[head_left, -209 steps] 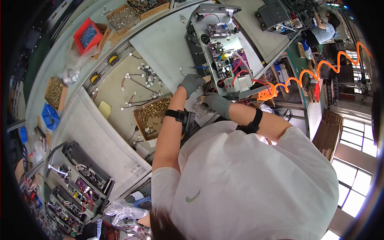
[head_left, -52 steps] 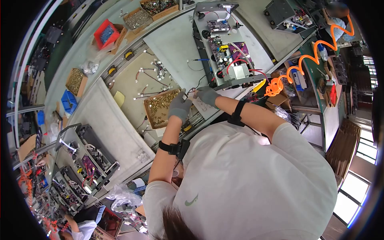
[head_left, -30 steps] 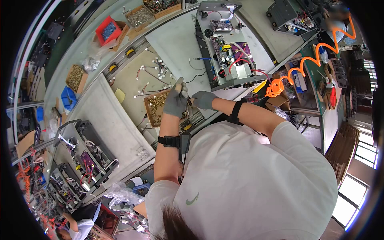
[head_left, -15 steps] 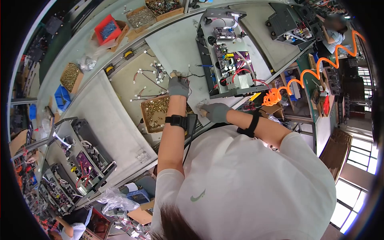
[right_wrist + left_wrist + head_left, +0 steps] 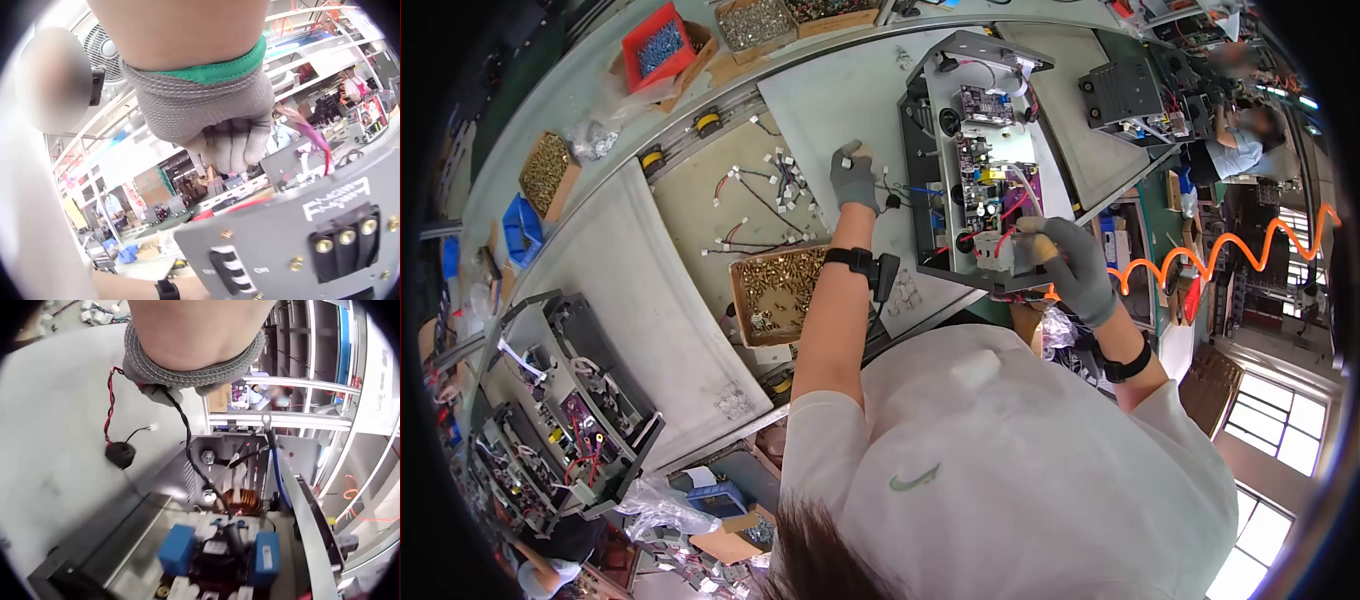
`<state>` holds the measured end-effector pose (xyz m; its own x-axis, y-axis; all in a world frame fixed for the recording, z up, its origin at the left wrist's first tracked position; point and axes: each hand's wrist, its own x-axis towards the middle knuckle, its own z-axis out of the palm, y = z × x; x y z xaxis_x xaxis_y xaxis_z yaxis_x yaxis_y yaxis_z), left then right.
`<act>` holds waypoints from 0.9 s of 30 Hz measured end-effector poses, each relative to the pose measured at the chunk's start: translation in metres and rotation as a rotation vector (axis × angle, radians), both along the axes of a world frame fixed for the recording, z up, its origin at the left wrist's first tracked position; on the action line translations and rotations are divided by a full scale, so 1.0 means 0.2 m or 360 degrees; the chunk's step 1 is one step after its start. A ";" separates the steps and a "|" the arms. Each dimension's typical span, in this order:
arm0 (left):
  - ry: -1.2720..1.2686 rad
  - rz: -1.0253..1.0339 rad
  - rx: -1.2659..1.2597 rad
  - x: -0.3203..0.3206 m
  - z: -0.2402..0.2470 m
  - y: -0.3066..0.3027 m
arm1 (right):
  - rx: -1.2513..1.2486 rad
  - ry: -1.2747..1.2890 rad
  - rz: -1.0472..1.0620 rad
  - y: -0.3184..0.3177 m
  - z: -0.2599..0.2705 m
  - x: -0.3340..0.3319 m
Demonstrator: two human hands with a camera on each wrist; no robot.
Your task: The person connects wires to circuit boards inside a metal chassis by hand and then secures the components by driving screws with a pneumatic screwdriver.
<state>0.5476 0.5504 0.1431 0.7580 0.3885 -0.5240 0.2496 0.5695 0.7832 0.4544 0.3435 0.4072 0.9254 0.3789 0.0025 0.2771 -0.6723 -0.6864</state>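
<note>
My gloved left hand (image 5: 853,178) is over the pale bench sheet, left of an open power-unit chassis (image 5: 924,215). In the left wrist view it grips a twisted red and black wire (image 5: 111,406) that runs to a black ring (image 5: 120,454); a black twisted wire (image 5: 188,434) leads from the hand into the chassis. The fingertips are mostly hidden by the wrist. My gloved right hand (image 5: 1080,268) hovers at the chassis's front end with fingers loosely bent. The right wrist view shows its fingers hanging above the grey front panel (image 5: 275,228), with nothing visible in them.
A box of brass fittings (image 5: 745,300) and loose connector wires (image 5: 745,205) lie left of the left forearm. An orange coiled hose (image 5: 1215,255) stretches rightward past the right hand. More chassis units (image 5: 585,400) stand at lower left. A red bin (image 5: 640,45) is at back left.
My hands, formerly close together near the fittings box, have parted. The left moved up the bench beside the chassis; the right lifted and swung rightward to the chassis's front end.
</note>
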 end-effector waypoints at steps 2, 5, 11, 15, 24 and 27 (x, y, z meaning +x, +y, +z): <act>-0.0127 0.0096 -0.0162 0.06 -0.02 0.01 | -0.0167 -0.0142 0.0145 0.00 -0.05 0.03; 0.0092 -0.0361 -0.0203 0.08 -0.05 0.06 | -0.0335 -0.0348 0.0261 0.01 -0.13 0.04; 0.0784 -0.1764 0.0840 -0.02 -0.02 0.08 | -0.0468 -0.0414 0.0229 0.03 -0.14 0.05; 0.0564 -0.1630 0.1120 -0.01 0.07 -0.03 | -0.0504 -0.0370 0.0236 0.04 -0.13 0.07; 0.0522 -0.1087 0.1453 0.09 0.05 -0.16 | -0.0484 -0.0342 0.0190 0.04 -0.14 0.06; 0.0721 -0.1013 0.1439 0.11 0.12 -0.17 | -0.0479 -0.0334 0.0188 0.03 -0.14 0.06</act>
